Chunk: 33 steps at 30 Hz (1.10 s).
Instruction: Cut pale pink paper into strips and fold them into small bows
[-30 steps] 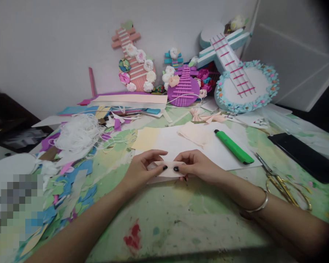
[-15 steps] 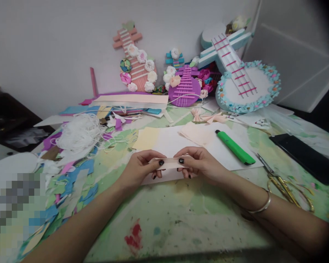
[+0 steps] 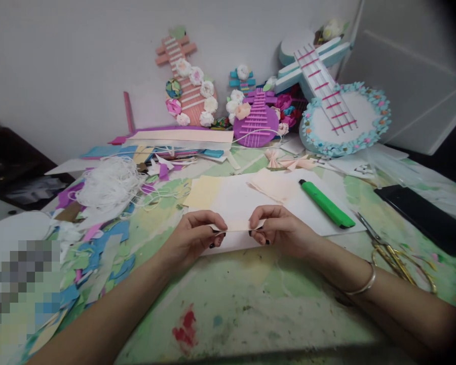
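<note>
My left hand [image 3: 194, 235] and my right hand [image 3: 280, 229] pinch the two ends of a small pale peach paper strip [image 3: 235, 225], held just above the table near its middle. Fingers of both hands are curled round the strip's ends. Under the hands lies a white sheet [image 3: 247, 200] with a pale yellow sheet [image 3: 202, 191] at its left. A stack of peach paper squares [image 3: 272, 184] rests on the white sheet, beside a green utility knife [image 3: 326, 204].
Gold-handled scissors [image 3: 393, 253] and a black phone [image 3: 425, 217] lie at the right. White string [image 3: 110, 183] and coloured paper scraps [image 3: 95, 258] crowd the left. Foam guitar crafts, pink [image 3: 186, 86], purple [image 3: 255, 121] and blue [image 3: 340, 114], lean on the back wall.
Both hands have lifted the peach strip off the table and turned it, so the thumbs with dark nails that lay on top are now tucked under.
</note>
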Available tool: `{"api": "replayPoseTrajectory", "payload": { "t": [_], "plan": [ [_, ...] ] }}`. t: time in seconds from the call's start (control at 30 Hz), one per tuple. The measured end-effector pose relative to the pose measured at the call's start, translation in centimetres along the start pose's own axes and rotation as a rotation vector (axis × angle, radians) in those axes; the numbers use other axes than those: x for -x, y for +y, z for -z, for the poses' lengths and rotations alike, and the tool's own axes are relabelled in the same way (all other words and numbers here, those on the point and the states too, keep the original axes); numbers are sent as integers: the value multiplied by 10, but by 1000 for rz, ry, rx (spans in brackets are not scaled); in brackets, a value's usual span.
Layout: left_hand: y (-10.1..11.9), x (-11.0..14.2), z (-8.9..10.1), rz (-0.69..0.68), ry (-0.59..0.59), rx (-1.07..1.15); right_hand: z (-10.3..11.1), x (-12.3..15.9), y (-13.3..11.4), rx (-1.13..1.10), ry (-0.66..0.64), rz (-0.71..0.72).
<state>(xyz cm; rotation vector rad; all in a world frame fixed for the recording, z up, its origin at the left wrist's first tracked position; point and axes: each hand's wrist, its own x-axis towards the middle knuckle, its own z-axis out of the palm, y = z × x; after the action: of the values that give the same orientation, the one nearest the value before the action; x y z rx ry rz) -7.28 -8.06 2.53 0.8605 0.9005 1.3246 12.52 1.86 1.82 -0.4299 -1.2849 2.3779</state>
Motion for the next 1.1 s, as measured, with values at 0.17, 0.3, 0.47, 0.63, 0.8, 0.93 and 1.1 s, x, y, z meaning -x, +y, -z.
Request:
{"api": "replayPoseTrajectory", "payload": {
  "t": [0.17,0.3,0.47,0.63,0.8,0.93,1.1],
  "plan": [
    [2,0,-2,-9,-2,20,-1,-1,0,-25,11,-11],
    [-3,-2,-1,11,103,-155,-2,-2,2,-11,21,-2],
    [-7,-4,-1,-9,195,-440,-2,-4,7,218,105,37],
    [-4,-6,-1,10,200,-471,-2,-6,9,428,159,106],
    [-2,-6,1,84,61,-480,2,-5,11,661,268,231],
    [-1,-5,-2,185,8,-411,1,-5,11,656,275,248],
    [-2,-4,-4,215,-26,-464,-4,-5,7,540,221,165]
  ]
}}
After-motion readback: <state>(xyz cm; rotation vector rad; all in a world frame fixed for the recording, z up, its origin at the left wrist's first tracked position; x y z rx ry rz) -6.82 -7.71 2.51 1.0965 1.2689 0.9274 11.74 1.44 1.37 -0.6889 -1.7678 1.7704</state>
